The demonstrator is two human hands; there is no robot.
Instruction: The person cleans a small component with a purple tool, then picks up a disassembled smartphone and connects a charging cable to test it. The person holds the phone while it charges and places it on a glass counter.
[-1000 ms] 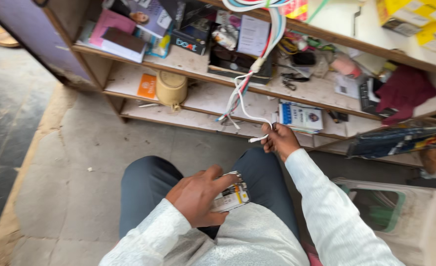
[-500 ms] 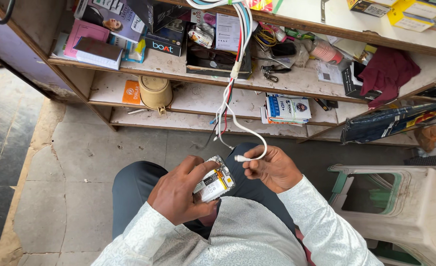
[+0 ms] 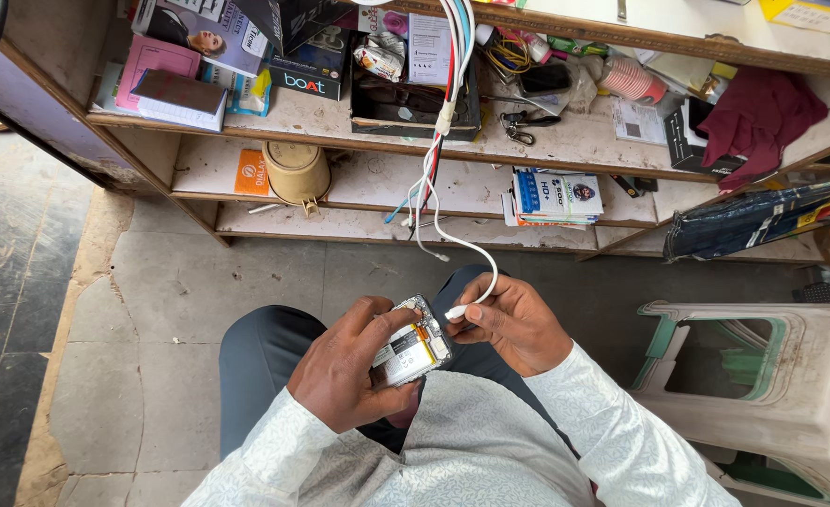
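Note:
My left hand (image 3: pixel 344 371) grips an opened phone (image 3: pixel 412 343) with its back cover off, so the battery and inner parts show. It rests over my lap. My right hand (image 3: pixel 513 319) pinches the white plug (image 3: pixel 455 312) of a white charging cable (image 3: pixel 452 239), and the plug's tip sits right at the phone's lower edge. The cable loops up to a bundle of several coloured cables (image 3: pixel 445 94) that hangs from above the shelves.
Wooden shelves (image 3: pixel 565 141) ahead hold boxes, booklets, a maroon cloth (image 3: pixel 757 117), pliers and a yellowish jug (image 3: pixel 295 172). A pale plastic stool (image 3: pixel 781 376) stands at my right. The floor is grey stone tile (image 3: pixel 152 310).
My right hand has pulled the white cable end down from near the shelf to the phone. My left hand has raised and turned the phone toward the plug.

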